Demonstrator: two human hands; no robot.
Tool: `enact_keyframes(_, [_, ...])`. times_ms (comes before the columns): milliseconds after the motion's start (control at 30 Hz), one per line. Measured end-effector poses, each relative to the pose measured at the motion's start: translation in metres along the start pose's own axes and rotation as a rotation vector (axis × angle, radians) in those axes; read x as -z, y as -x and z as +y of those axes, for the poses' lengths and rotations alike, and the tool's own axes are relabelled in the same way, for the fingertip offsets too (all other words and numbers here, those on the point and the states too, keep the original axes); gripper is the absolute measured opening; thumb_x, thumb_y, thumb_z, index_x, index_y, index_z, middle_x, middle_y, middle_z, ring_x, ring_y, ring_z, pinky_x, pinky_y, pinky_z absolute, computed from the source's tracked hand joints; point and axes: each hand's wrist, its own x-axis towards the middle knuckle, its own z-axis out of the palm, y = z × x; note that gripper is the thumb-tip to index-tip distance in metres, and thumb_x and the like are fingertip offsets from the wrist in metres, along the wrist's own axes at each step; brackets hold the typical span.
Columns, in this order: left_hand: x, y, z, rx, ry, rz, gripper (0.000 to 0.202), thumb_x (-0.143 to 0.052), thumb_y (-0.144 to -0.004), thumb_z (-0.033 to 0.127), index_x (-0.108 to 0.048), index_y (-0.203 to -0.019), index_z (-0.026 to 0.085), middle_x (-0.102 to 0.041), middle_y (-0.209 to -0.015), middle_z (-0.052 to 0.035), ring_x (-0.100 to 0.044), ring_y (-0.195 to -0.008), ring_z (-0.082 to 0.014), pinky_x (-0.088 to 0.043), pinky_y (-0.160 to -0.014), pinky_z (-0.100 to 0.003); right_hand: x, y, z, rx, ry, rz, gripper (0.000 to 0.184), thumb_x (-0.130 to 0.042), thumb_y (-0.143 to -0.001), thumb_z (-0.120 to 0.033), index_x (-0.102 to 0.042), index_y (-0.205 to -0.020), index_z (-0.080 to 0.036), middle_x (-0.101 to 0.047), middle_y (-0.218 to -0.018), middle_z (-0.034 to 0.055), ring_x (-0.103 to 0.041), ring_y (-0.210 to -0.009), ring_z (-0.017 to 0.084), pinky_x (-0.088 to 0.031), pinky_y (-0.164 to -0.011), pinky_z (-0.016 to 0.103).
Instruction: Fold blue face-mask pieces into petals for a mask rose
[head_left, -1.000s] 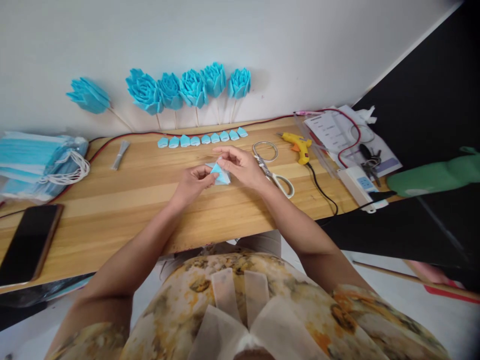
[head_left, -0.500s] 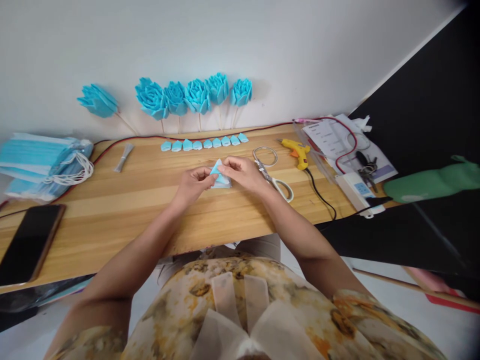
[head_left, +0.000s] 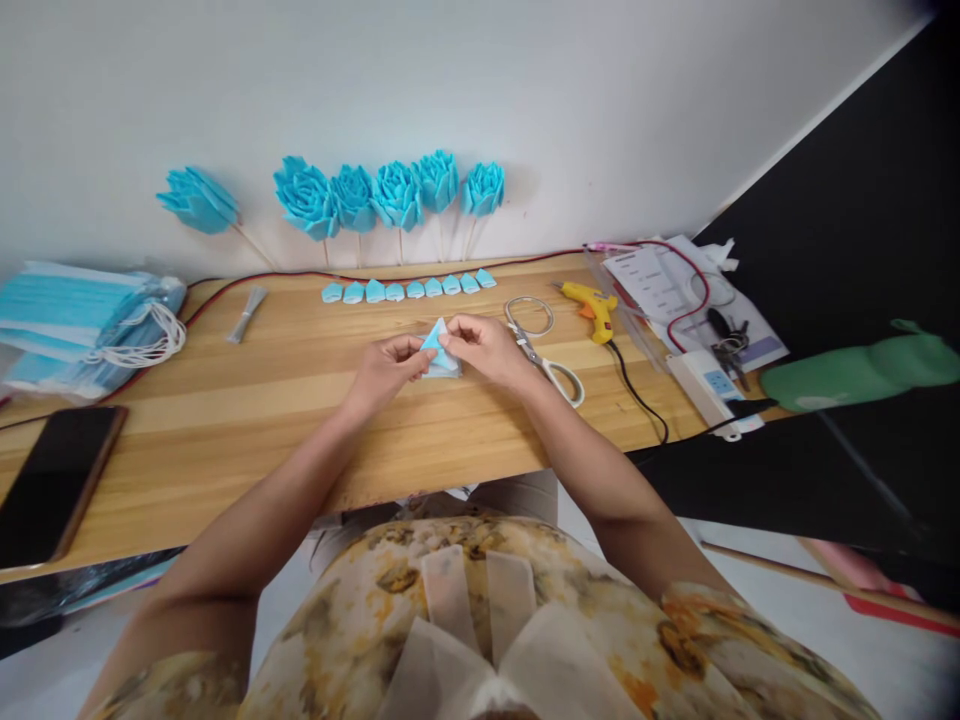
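Between my two hands is a small piece of blue and white mask fabric (head_left: 437, 335), folded to a point at the top. My left hand (head_left: 391, 368) pinches its left side with thumb and fingers. On the opposite side, the thumb and fingers of my right hand (head_left: 480, 345) grip the fold. Under the piece, a little pale fabric (head_left: 444, 366) shows; whether it is a separate stack I cannot tell. Several folded blue petals (head_left: 415, 289) lie in a row just beyond. A pair of scissors (head_left: 551, 365) with pale handles rests beside my right hand.
Several blue fabric flowers (head_left: 396, 195) on sticks lean against the wall. Face masks (head_left: 71, 310), a bundle of thin strips (head_left: 246, 315) and a phone (head_left: 60, 485) lie left. Rightward are a yellow glue gun (head_left: 592, 308), a power strip (head_left: 709, 388), keys (head_left: 731, 340) and a green bottle (head_left: 855, 372).
Both hands keep hold of the folded fabric, which has barely shifted. My right fingers have moved very slightly along its edge. The camera view has shifted a little.
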Motion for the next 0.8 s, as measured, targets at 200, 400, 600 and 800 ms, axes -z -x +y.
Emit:
enact_keyframes(200, [0.0004,-0.0005,-0.0005,-0.015,0.002,0.028,0.028,-0.077,-0.072,0.042,-0.064,-0.066,0.018,-0.059,-0.058,0.0018,-0.05,-0.053,-0.0089,-0.043,-0.054,-0.023,0.0,0.0005,0.0017,-0.007,-0.08,-0.026,0.023,-0.062,-0.084,-0.041,-0.059,-0.079,-0.019,-0.052,-0.072,-0.0031,-0.044,-0.065,0.011,-0.034,-0.061,0.025])
enact_keyframes(400, [0.0007,-0.002,-0.0026,-0.046,0.032,0.084,0.026,-0.077,-0.071,0.04,-0.064,-0.066,0.018,-0.058,-0.057,0.0023,-0.048,-0.052,-0.0087,-0.041,-0.053,-0.024,0.0008,0.0015,0.0005,-0.013,-0.12,-0.073,0.034,-0.063,-0.087,-0.05,-0.056,-0.074,-0.019,-0.05,-0.069,-0.0038,-0.043,-0.064,0.011,-0.034,-0.062,0.025])
enact_keyframes(600, [0.0,-0.0001,0.0024,-0.028,0.03,0.078,0.027,-0.079,-0.071,0.041,-0.064,-0.066,0.018,-0.056,-0.056,0.0027,-0.046,-0.052,-0.0087,-0.039,-0.052,-0.024,-0.0015,0.0026,0.0016,-0.001,-0.046,-0.048,0.029,-0.064,-0.085,-0.042,-0.051,-0.071,-0.02,-0.044,-0.065,-0.0053,-0.038,-0.061,0.01,-0.029,-0.058,0.026])
enact_keyframes(800, [0.0042,-0.0006,0.0031,-0.056,0.146,0.118,0.04,-0.069,-0.083,0.052,-0.061,-0.064,0.018,-0.058,-0.056,0.0001,-0.05,-0.053,-0.0101,-0.042,-0.054,-0.025,-0.0004,0.0023,-0.0045,0.016,-0.082,0.036,0.03,-0.062,-0.084,-0.042,-0.046,-0.068,-0.021,-0.041,-0.066,-0.0052,-0.037,-0.062,0.011,-0.03,-0.061,0.026])
